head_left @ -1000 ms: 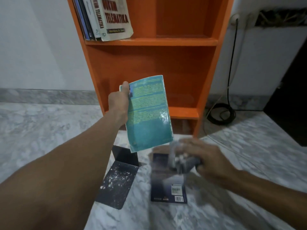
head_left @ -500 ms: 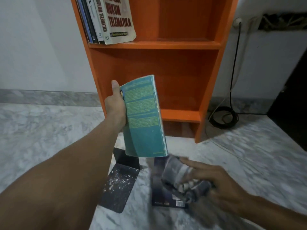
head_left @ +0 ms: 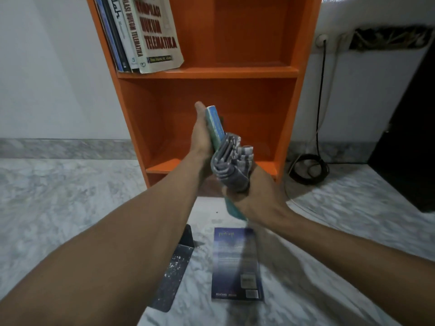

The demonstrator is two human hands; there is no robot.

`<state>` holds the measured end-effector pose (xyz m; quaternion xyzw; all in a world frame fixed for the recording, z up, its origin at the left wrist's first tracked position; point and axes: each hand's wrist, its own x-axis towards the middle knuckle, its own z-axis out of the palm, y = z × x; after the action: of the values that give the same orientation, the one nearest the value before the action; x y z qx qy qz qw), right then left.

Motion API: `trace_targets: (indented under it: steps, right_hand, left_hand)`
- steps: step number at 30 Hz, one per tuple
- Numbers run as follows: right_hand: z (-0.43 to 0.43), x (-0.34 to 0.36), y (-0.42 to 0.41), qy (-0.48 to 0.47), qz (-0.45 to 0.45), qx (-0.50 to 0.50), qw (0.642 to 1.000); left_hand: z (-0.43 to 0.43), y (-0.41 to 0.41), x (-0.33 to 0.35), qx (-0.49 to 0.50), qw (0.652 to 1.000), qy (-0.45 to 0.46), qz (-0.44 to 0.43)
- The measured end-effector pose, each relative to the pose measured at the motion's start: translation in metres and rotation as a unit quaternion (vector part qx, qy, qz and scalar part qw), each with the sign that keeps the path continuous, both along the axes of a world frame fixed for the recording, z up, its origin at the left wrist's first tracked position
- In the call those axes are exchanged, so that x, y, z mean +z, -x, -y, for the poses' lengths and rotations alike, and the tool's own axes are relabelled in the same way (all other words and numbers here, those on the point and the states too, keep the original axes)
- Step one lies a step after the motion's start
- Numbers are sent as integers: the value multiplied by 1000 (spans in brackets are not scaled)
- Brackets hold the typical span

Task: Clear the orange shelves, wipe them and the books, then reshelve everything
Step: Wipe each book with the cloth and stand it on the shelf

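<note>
1. While the left hand (head_left: 202, 140) grips the teal book (head_left: 214, 123) edge-on, the right hand (head_left: 255, 196) clamps a bunched grey cloth (head_left: 231, 165) against it.
2. Beyond both hands: orange shelf (head_left: 211, 72), lower bay open; books (head_left: 146, 36) lean above left.
3. Below the hands, a dark book (head_left: 236, 264) and a black bookend (head_left: 175, 267) lie on the floor (head_left: 329, 231). The cloth hides the teal book's lower part.

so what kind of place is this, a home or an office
Probably a room in a home, not certain: an orange bookshelf stands on a marble floor against a plain white wall, and a black cable hangs from a wall socket and coils on the floor.
</note>
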<state>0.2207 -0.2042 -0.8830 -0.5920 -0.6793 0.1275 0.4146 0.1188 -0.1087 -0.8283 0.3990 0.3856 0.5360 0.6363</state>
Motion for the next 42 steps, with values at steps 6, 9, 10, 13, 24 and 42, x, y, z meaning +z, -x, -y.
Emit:
trace_targets:
  steps: [6,9,10,13,24,42]
  right_hand:
    - [-17,4,-19,-113,84,-88,986]
    - [6,-14,-18,-142,92,30,985]
    - [15,-26,-22,-115,106,84,984]
    - [39,-49,-38,40,282,209,935]
    - [-32,59,-12,-111,227,11,967]
    - [-11,21,1,-51,294,51,953]
  left_hand:
    - [-1,-14,17,-20,995,-20,-100]
    - [-8,-8,8,52,989,10,-135]
    - [-9,-2,6,43,993,18,-112]
    - [-7,21,6,-3,999,14,-45]
    - [1,39,-2,-168,984,42,-45]
    - [-1,56,-12,-178,983,27,-27]
